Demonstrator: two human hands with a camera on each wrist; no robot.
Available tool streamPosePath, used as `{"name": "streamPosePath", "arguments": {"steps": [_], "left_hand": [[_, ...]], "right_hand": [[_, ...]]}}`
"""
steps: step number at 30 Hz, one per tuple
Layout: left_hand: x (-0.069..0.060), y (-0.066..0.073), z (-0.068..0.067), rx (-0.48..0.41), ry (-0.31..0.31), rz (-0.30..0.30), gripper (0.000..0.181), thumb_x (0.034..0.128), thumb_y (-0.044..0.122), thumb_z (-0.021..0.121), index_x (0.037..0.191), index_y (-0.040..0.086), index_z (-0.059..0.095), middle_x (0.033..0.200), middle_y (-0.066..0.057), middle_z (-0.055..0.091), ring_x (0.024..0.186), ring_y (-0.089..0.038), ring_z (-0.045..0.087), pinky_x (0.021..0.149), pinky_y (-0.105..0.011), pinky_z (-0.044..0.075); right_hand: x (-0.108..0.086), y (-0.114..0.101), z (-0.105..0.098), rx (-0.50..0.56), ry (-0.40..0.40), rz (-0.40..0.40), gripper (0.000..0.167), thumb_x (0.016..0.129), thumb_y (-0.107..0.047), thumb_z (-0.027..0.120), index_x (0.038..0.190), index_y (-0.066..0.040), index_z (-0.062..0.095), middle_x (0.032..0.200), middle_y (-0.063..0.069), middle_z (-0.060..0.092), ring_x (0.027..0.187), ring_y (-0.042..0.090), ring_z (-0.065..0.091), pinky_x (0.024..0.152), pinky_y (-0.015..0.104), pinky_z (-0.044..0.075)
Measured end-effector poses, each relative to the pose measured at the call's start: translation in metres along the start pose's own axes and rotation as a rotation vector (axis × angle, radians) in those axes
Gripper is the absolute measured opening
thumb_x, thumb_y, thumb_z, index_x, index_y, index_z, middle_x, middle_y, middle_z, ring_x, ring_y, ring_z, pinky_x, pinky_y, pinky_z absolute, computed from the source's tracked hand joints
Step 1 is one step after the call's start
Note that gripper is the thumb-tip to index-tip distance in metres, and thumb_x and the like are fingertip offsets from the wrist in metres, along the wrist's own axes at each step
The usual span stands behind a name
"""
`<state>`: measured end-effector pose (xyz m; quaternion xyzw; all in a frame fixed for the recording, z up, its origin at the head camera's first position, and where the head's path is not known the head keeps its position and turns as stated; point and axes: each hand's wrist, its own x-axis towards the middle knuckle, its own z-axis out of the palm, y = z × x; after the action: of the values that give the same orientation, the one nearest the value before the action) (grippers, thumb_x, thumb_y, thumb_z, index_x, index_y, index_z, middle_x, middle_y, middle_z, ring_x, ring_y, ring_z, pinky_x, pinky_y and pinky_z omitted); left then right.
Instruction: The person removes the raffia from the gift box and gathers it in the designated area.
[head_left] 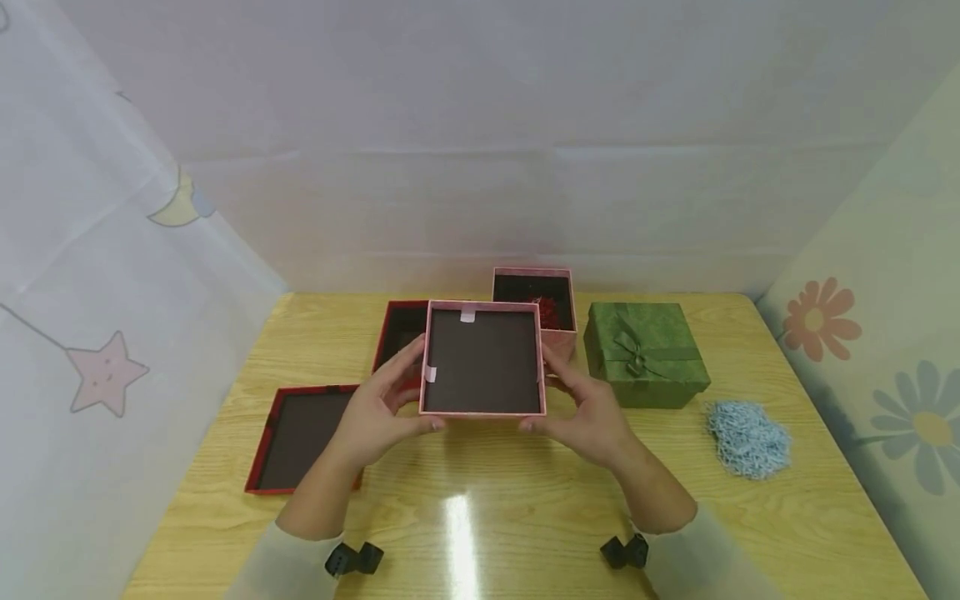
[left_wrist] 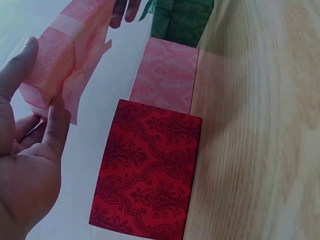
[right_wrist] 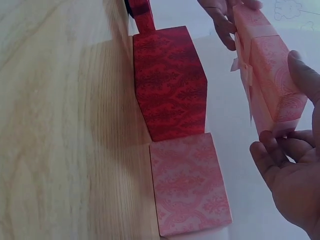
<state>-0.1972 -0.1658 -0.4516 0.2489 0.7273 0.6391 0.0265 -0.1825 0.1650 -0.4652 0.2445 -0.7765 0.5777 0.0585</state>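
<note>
– What are the hands doing?
– Both hold one pink lid (head_left: 483, 362). The left hand (head_left: 378, 417) grips its left side and the right hand (head_left: 588, 412) its right, each partly closed, thumb and fingers on either side of the edge.
– Where is that lid, and how is it turned?
– Raised above the middle of the worktop (head_left: 540, 508), its dark inside towards the person. The wrist views show a ribbon bow on the other face.
– And beyond it?
– At the far side, partly hidden by the lid in the head view, stand an open red box (left_wrist: 147, 170) and, to its right, an open pink box (head_left: 558, 342) with red filling (head_left: 550, 313) inside. I can't tell whether the boxes touch.
– Further out?
– Right of the pink box is a green box (head_left: 660, 354), closed, with a green bow on top. Nearer and further right lies a clump of pale blue shredded paper (head_left: 750, 440).
– On the left?
– A red lid (head_left: 300, 437), inside up, nearer than the red box and partly behind the left arm.
</note>
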Motion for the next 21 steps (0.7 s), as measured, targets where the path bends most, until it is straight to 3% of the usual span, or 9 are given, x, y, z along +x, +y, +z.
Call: {"name": "streamPosePath", "arguments": {"steps": [6,14,21], "left_hand": [[-0.014,0.000,-0.004,0.054,0.026,-0.059,0.107,0.0748,0.001,0.093,0.163,0.021,0.036,0.169,0.006,0.029,0.156,-0.020,0.025,0.103,-0.029,0.052],[-0.033,-0.004,-0.010,0.060,0.045,-0.116,0.104,0.0759,0.005,0.093,0.162,0.024,0.038,0.169,0.003,0.029,0.139,-0.036,0.050,0.098,-0.032,0.056],[-0.051,-0.005,-0.014,0.039,0.036,-0.122,0.105,0.0762,0.005,0.093,0.163,0.021,0.037,0.168,-0.001,0.031,0.135,-0.027,0.054,0.099,-0.036,0.055]], "right_hand": [[-0.004,-0.002,0.008,-0.098,-0.005,0.035,0.107,0.072,-0.024,0.097,0.162,-0.021,0.039,0.140,-0.002,0.065,0.119,0.025,0.067,0.105,0.048,0.052],[-0.009,-0.003,0.021,-0.122,-0.052,0.051,0.107,0.072,-0.028,0.098,0.161,-0.015,0.041,0.144,0.001,0.062,0.117,0.023,0.068,0.105,0.046,0.052],[-0.014,-0.003,0.033,-0.120,-0.076,0.022,0.105,0.070,-0.025,0.099,0.158,-0.009,0.044,0.142,0.006,0.063,0.114,0.022,0.070,0.103,0.047,0.053]]}}
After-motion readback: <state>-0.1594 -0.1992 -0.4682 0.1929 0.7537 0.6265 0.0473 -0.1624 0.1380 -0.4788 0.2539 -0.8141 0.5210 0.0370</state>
